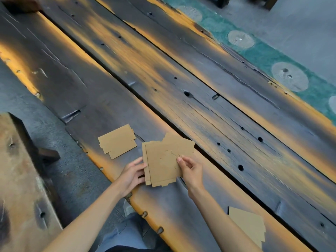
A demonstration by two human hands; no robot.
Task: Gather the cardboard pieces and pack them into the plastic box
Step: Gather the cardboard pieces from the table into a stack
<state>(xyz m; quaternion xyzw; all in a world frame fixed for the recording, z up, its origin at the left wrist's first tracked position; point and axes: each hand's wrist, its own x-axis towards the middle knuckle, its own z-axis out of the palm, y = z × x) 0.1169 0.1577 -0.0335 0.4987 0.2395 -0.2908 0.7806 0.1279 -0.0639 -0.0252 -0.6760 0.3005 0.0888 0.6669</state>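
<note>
A stack of flat brown cardboard pieces point(163, 160) lies on the dark wooden table, slightly fanned. My left hand point(131, 174) grips the stack's left edge, and my right hand point(190, 170) pinches its right side near a curved cut. A second small pile of cardboard pieces point(117, 141) rests on the table to the left, apart from both hands. Another cardboard piece point(247, 224) lies at the lower right, beside my right forearm. No plastic box is in view.
The table point(200, 99) is made of long dark planks with orange streaks, holes and gaps. A wooden bench point(20, 179) stands at the lower left. A green patterned strip point(269, 57) runs along the table's far edge.
</note>
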